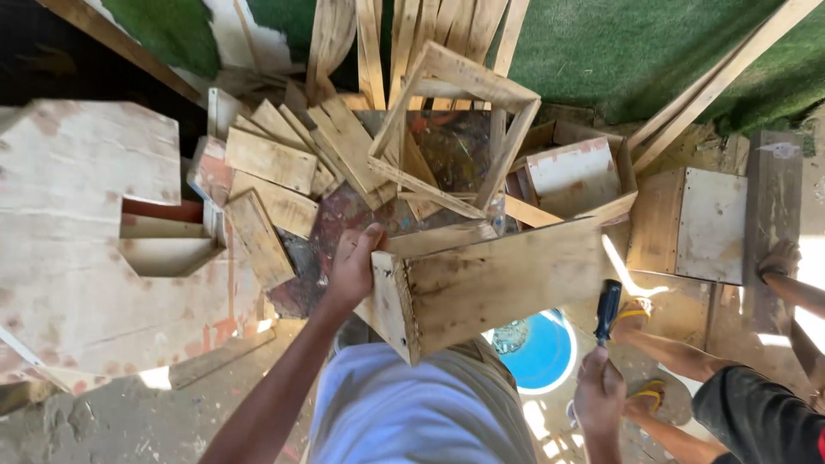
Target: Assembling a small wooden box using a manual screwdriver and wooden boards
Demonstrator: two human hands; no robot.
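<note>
My left hand (355, 268) grips the left end of an open wooden box (490, 279) made of rough planks, which is held tilted above my lap. Lower right, my right hand (599, 391) is closed around a tool with a blue and black handle (608, 309) that points up toward the box. The tool's working end is hidden. A square wooden frame (455, 129) leans on the pile just behind the box.
Cut plank pieces (271, 159) lie heaped on a stained worktop. A large plywood sheet (69, 258) is at the left and a blue bucket (541, 352) is below the box. Another person's legs in yellow sandals (640, 314) are at the right, near a small cabinet (687, 223).
</note>
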